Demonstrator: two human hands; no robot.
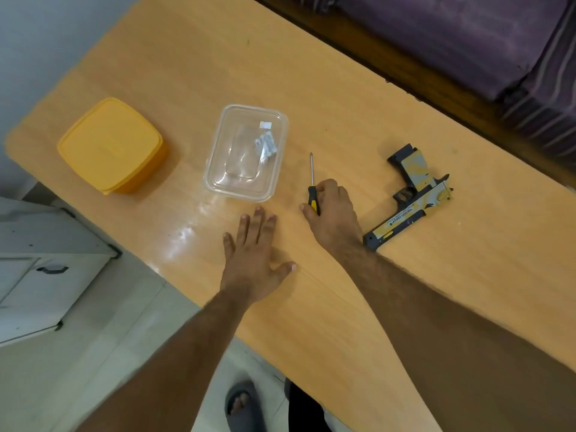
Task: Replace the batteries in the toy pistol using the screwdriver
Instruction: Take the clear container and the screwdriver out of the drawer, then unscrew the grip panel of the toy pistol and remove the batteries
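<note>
Right hand (332, 210) grips screwdriver (312, 190); left hand (254, 254) spread flat; clear tub (215, 179) holds batteries (267, 145).

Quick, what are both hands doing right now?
Left hand: open, flat on the table, holding nothing.
Right hand: fingers closed around the screwdriver handle, which still lies on the table.

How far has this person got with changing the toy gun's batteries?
Barely started. Nothing looks done: the toy pistol lies untouched on the table, apparently still closed. In hand: the right hand is closing on the screwdriver handle, which still rests on the table, while the left hand lies flat. Left: opening the pistol and swapping batteries, possibly those in the clear container.
</note>
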